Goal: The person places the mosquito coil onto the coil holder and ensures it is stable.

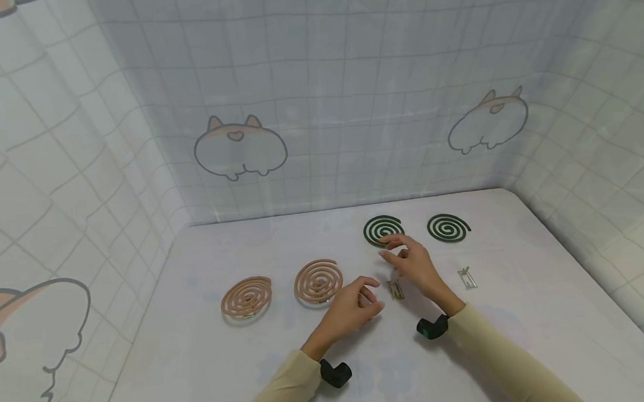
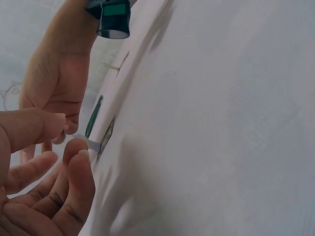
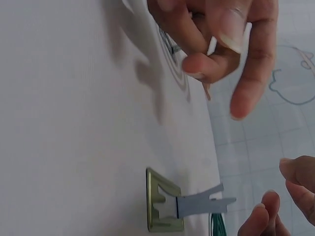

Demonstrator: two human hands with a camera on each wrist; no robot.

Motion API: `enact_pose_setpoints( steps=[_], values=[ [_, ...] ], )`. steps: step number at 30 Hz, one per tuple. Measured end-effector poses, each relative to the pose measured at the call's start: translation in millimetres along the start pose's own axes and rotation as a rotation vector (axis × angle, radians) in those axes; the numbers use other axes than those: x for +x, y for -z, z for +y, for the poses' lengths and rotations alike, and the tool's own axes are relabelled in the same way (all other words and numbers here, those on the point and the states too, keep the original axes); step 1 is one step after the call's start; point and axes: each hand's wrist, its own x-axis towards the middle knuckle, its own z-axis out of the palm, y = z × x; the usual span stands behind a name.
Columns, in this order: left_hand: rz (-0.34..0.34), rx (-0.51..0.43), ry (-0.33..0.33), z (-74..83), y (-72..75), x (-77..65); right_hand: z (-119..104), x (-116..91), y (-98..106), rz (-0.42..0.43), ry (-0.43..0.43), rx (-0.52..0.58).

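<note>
My left hand point(image 1: 352, 309) hovers over the table with fingers loosely curved, holding nothing; in the left wrist view its thumb and fingertips are apart. A small gold metal stand point(image 1: 395, 290), with its prong bent upright, sits between my hands; the prong point(image 3: 204, 202) shows well in the right wrist view. My right hand point(image 1: 414, 262) reaches over the near edge of a green mosquito coil point(image 1: 381, 221), thumb and forefinger parted and nothing between them. Left of my left hand, a brown mosquito coil point(image 1: 306, 284) sits raised on a stand.
Another brown coil point(image 1: 233, 302) on a stand is at the far left. A second green coil point(image 1: 447, 228) lies flat at the back right, with a silver metal stand point(image 1: 467, 278) nearer me. Patterned cloth walls point(image 1: 318, 151) enclose the table's back and sides.
</note>
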Motion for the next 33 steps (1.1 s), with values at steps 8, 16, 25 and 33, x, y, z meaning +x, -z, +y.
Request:
enact_pose_setpoints(
  steps=[8, 16, 25, 33],
  values=[
    [0.026, 0.042, -0.012, 1.4, -5.4, 5.0, 6.4, 7.0, 5.6, 0.038, -0.021, 0.028],
    [0.048, 0.05, -0.003, 1.5, -10.7, 9.7, 11.3, 15.5, 9.5, 0.06, -0.064, 0.028],
    [0.059, 0.018, 0.019, -1.1, -17.4, 15.8, 26.2, 25.5, 15.3, 0.089, -0.116, 0.017],
    [0.084, 0.024, 0.018, -1.1, -20.0, 19.4, 35.1, 30.9, 20.2, 0.131, -0.144, -0.006]
  ],
)
